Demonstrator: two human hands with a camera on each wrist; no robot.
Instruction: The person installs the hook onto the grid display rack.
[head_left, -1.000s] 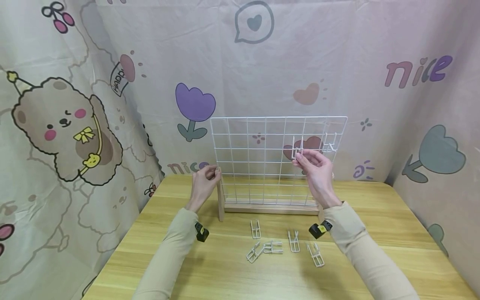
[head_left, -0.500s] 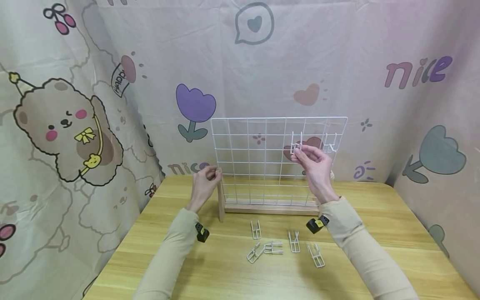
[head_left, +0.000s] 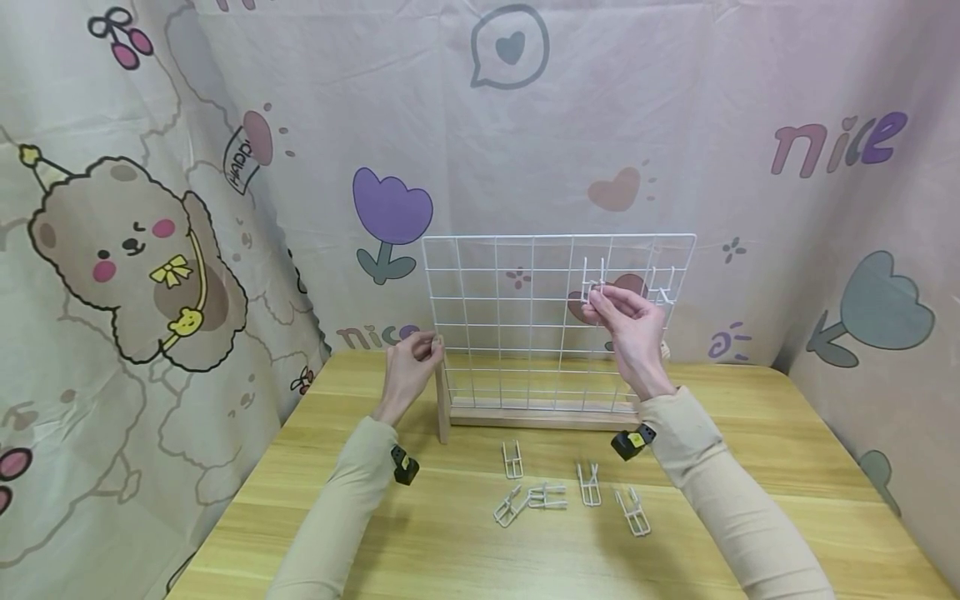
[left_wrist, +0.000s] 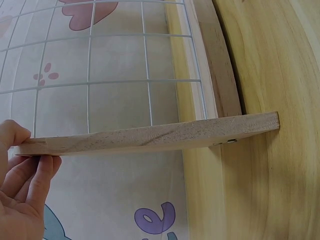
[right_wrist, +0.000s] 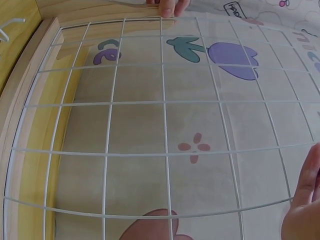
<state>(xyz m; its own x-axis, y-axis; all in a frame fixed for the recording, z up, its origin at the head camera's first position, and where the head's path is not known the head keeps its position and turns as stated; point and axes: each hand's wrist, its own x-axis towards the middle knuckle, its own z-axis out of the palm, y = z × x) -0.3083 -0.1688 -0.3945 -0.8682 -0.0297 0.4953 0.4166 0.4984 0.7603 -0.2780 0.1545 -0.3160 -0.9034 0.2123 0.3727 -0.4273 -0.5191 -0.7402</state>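
Note:
A white wire grid panel (head_left: 532, 297) stands upright in a wooden base (head_left: 543, 417). My left hand (head_left: 408, 371) pinches the upper end of its left wooden post (left_wrist: 140, 135), thumb on one side and fingers on the other. Between right thumb and fingertips, my right hand (head_left: 633, 337) holds a white double-pronged wire hook (head_left: 585, 275), prongs pointing up, against the panel's upper right part. Whether it touches the wires, I cannot tell. A similar hook (head_left: 662, 292) hangs to its right. In the right wrist view, only part of the right hand (right_wrist: 302, 210) shows; the held hook is out of sight.
Several loose wire hooks lie on the wooden table (head_left: 420, 542) before the rack, among them one hook (head_left: 512, 460) near the base and another hook (head_left: 633, 512) at the right. A printed curtain (head_left: 495, 150) hangs close behind.
My right hand has risen slightly and shifted a little left, carrying the wire hook higher along the panel. The left hand stays on the post.

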